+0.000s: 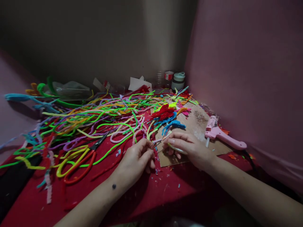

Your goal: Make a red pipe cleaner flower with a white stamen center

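Observation:
My left hand (138, 156) is closed in a pinch, thumb against the fingers, on one end of a thin, partly bare-looking strand (158, 144). Facing it, my right hand (183, 145) pinches the strand's other end. A pale green pipe cleaner (175, 149) curves through the fingers of my right hand. Blur and fingers hide how the strand and the pale piece meet. Just beyond my hands lie a bundle of blue pipe cleaners (174, 124) and a red bundle (163, 112).
Many loose pipe cleaners (94, 115) cover the red cloth (163, 195). Scissors with yellow and red handles (80, 167) lie left. A pink glue gun (224, 137) rests on cardboard (165, 159) at right. Behind stand a lidded cup (178, 81) and a red-labelled container (168, 76).

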`<state>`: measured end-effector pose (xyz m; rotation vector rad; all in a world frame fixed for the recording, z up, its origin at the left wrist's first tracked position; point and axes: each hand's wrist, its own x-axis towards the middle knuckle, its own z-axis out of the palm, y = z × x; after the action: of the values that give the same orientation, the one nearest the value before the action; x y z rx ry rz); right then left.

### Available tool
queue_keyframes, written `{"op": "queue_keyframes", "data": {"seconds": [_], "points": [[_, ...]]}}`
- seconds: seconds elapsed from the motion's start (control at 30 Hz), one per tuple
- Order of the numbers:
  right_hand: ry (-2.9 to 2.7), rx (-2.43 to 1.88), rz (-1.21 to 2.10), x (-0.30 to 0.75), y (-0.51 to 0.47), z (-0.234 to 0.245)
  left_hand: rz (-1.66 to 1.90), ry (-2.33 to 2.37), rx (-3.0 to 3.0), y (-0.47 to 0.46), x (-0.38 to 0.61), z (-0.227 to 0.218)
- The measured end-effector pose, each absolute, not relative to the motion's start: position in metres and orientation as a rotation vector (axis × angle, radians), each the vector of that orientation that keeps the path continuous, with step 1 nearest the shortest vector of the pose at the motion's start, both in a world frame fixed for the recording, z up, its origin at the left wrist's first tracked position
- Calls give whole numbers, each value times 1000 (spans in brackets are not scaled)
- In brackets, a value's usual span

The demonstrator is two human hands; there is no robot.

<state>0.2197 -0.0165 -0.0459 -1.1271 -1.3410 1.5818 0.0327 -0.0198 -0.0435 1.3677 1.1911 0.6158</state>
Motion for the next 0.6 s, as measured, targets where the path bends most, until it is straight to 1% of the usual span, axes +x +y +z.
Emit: {"op": "queue_keyframes", "data": {"seconds": [0.13,0.3,0.4,0.5,0.6], "points": [[-1233,-1099,1621,221,-20,-46,617,1208,1546,-24,30,-36],[-1189,-1126,1703,223,-24,-47,748,1326,1995,-34,13,-17],[-1118,-1121,1763,224,-25,-50,855,1448,1985,-35,-13,-7],[-1142,-1062,1727,225,-26,-53,962,1764,1813,-25,-53,-3],[-1163,-1024,1689,227,-26,-55,930,2055,1762,-12,-94,-6]]}}
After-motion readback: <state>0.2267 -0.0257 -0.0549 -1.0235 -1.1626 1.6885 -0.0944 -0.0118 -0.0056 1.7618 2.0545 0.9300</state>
